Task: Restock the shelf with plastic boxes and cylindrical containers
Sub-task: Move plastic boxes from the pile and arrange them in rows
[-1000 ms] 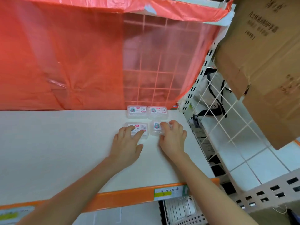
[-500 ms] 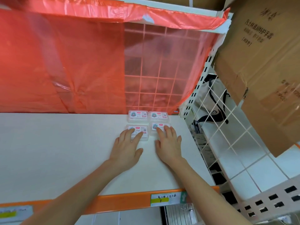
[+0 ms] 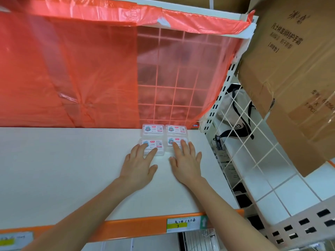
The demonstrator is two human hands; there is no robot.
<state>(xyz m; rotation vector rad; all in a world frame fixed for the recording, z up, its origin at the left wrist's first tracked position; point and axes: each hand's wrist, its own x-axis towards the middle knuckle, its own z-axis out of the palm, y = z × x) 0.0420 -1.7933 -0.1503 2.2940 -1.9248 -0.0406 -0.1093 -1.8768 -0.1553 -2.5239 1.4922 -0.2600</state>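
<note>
Four clear plastic boxes sit in a two-by-two block near the back right corner of the shelf [image 3: 63, 169]. The left hand [image 3: 138, 166] lies flat with straight fingers, its fingertips resting on the front-left box [image 3: 158, 144]. The right hand [image 3: 185, 163] lies the same way, fingertips on the front-right box [image 3: 169, 142]. Neither hand grips anything. The back-left box [image 3: 153, 129] and back-right box [image 3: 175, 130] sit just behind, at the back edge, under a red sheet [image 3: 72, 78].
</note>
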